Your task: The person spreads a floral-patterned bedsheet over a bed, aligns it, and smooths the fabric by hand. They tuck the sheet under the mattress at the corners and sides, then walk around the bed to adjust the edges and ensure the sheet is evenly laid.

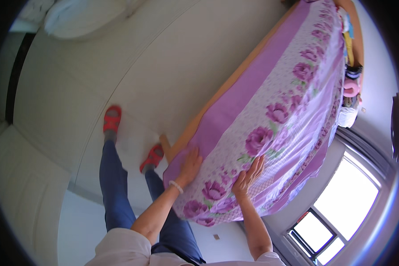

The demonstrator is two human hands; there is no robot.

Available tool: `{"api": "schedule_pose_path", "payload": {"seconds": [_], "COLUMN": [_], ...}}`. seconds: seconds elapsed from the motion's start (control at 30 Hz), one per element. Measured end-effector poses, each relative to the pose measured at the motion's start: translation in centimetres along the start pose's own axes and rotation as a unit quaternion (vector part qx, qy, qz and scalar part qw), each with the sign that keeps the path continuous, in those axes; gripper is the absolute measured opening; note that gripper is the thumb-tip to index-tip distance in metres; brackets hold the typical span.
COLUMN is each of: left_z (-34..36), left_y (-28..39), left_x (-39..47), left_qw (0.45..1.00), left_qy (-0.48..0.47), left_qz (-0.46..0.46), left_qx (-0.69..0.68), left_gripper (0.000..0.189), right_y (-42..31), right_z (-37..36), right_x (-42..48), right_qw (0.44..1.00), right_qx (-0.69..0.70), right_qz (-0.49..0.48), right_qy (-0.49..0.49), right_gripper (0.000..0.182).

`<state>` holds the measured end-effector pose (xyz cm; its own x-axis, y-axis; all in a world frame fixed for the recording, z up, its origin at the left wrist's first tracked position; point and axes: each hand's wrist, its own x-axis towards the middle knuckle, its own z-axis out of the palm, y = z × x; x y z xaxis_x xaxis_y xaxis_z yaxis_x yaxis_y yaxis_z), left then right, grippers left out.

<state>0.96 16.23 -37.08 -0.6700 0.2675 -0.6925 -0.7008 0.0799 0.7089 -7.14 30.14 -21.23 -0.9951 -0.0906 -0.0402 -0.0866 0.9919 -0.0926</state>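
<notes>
A purple and white floral bed sheet [239, 113] lies over a bed and covers nearly all of its top. My left hand [189, 168], a beaded bracelet on the wrist, rests flat on the plain purple band near the sheet's edge; its fingers look slightly blurred. Farther in, my right hand [249, 176] lies on the flower print with its thumb spread from the fingers. Neither hand shows anything in its grasp. Wrinkles and folds run along the sheet's far side. What is under the sheet is hidden.
A wooden bed frame [216, 99] borders the sheet, with a leg [165, 146] near my red sandal [153, 157]. Along the headboard sit a pink roll [351, 87], a white bundle [348, 116] and other items. A window [347, 196] is at lower right, a pale padded seat [83, 16] at upper left.
</notes>
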Motion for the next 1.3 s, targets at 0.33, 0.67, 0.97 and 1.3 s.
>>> {"api": "schedule_pose_path", "payload": {"seconds": [0.33, 0.67, 0.97, 1.3], "left_z": [0.5, 0.1, -1.7, -24.0], "left_y": [-0.8, 0.5, -5.1, 4.0], "left_x": [1.9, 2.9, 2.4, -10.7], "left_qw": [0.989, 0.985, 0.955, 0.98], "left_qy": [-0.06, -0.081, 0.042, 0.042], "left_qz": [-0.026, -0.063, 0.099, -0.122], "left_qx": [0.131, 0.137, 0.277, 0.148], "left_gripper": [0.059, 0.048, 0.055, 0.055], "right_y": [0.2, 1.0, 0.8, -2.3], "right_z": [-0.9, 0.1, -0.5, -6.2], "right_x": [0.0, -0.7, -0.3, 1.9], "right_qw": [0.999, 0.998, 0.998, 0.984], "right_qx": [-0.008, 0.007, -0.002, -0.017], "right_qz": [0.032, 0.048, 0.05, 0.116], "right_qy": [-0.022, -0.046, -0.044, -0.136], "right_gripper": [0.061, 0.064, 0.068, 0.063]}}
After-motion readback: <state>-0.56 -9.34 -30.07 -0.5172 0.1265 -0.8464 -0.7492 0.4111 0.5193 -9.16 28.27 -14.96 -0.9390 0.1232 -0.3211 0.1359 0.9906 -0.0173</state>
